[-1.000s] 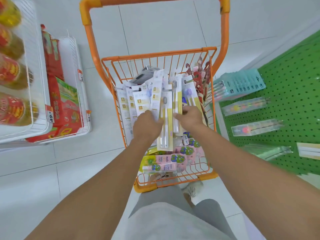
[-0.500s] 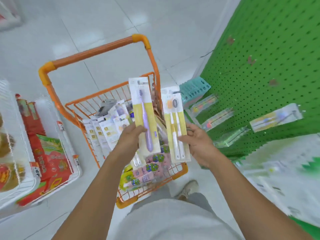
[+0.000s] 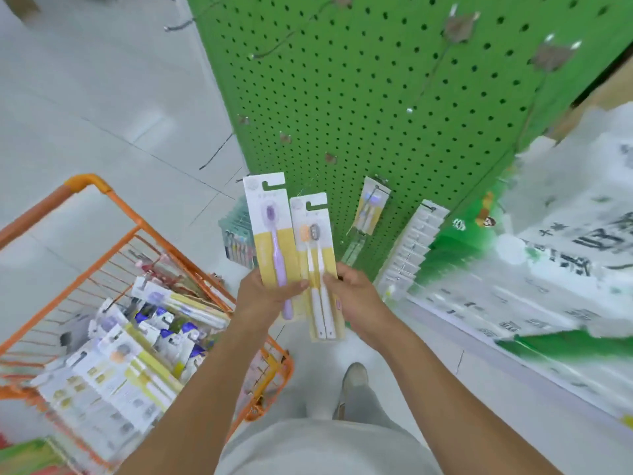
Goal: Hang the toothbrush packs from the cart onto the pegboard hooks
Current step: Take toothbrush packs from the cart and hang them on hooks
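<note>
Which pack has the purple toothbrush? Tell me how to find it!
Look in front of the green pegboard, where two packs are held up side by side. The purple toothbrush pack is in the left hand. Its neighbour holds two white-handled brushes; this holds one purple brush.

Glossy plastic-fronted card packs; orange wire cart.

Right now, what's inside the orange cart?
The orange cart holds a heap of carded toothbrush packs, mostly white and yellow, some with blue or purple. Whatever lies under the top layer is covered, and the left hand hides the near corner.
</note>
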